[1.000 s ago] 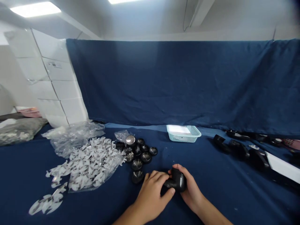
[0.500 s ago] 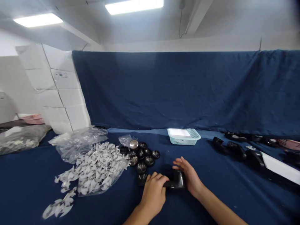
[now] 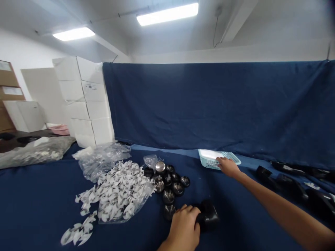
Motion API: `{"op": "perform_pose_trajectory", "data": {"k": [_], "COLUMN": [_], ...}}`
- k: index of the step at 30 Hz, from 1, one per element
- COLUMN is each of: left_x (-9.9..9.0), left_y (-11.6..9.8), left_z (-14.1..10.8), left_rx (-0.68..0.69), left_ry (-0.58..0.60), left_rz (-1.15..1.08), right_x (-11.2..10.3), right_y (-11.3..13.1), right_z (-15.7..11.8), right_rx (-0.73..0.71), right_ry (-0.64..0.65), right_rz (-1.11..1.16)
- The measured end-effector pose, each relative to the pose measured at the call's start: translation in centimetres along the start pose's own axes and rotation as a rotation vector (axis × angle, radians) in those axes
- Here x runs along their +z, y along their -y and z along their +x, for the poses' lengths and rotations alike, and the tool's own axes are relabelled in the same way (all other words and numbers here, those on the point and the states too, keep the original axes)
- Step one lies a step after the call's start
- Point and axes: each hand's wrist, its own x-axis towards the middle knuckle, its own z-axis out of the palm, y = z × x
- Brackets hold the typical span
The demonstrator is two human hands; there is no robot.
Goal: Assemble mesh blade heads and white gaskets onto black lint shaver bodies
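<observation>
While the left hand clenches a black moulded part at lower centre, the right hand is open, its fingertips on the near edge of a pale blue plastic basket. Black round cups stand just left of the left hand, blocking that side; white die-cut pieces on clear plastic sheeting lie beyond them. The part's long axis runs roughly left to right, one end hidden under the hand. Open navy cloth extends rightward to further black parts; the right forearm crosses above it.
</observation>
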Motion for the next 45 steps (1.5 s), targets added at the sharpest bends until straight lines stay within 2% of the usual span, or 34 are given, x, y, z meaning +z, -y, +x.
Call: {"op": "perform_pose_trajectory", "data": {"k": [3, 7, 13, 17, 20, 23, 27, 30, 32, 35, 39, 42, 45], "left_x": [0.0, -0.2, -0.3, -0.2, -0.2, -0.2, -0.7, -1.1, -1.1, -1.0, -0.4, 0.6, 1.6], "left_y": [0.0, -0.1, -0.2, -0.2, 0.0, 0.2, 0.4, 0.2, 0.0, -0.3, -0.8, -1.2, -1.4], "left_z": [0.1, 0.0, -0.1, -0.2, -0.2, -0.2, -0.2, -0.1, 0.1, 0.1, 0.1, 0.3, 0.5], "left_rx": [-0.005, -0.007, -0.006, -0.005, -0.012, -0.016, -0.015, 0.003, 0.018, 0.036, 0.087, 0.118, 0.078], "left_ry": [0.0, 0.004, 0.001, -0.002, 0.004, 0.021, 0.042, 0.054, 0.059, 0.059, 0.067, 0.049, 0.03], "left_rz": [-0.012, -0.023, -0.026, -0.023, -0.018, -0.018, -0.023, -0.038, -0.05, -0.06, -0.027, 0.096, 0.143], "right_x": [0.6, 1.2, 1.9, 1.0, -0.1, -0.3, 1.0, 2.0, 2.1, 1.8, 1.3, 1.3, 1.4], "right_y": [-0.4, -0.5, 0.2, 1.2, 2.5, 4.4, 7.0, 8.1, 8.2, 8.1, 8.2, 8.6, 8.8], "right_z": [0.3, 0.0, -1.6, -2.4, -4.4, -9.2, -17.1, -20.3, -20.7, -20.2, -20.3, -20.9, -21.2], "right_rx": [-0.046, -0.061, -0.039, -0.038, -0.074, -0.161, -0.209, -0.117, -0.051, 0.014, -0.004, -0.014, -0.047], "right_ry": [0.024, -0.01, -0.132, -0.245, -0.321, -0.309, -0.235, -0.063, 0.012, 0.038, 0.059, 0.008, -0.106], "right_rz": [-0.118, -0.187, -0.19, -0.121, -0.017, 0.121, 0.325, 0.763, 0.938, 1.07, 1.207, 1.31, 1.282]}}
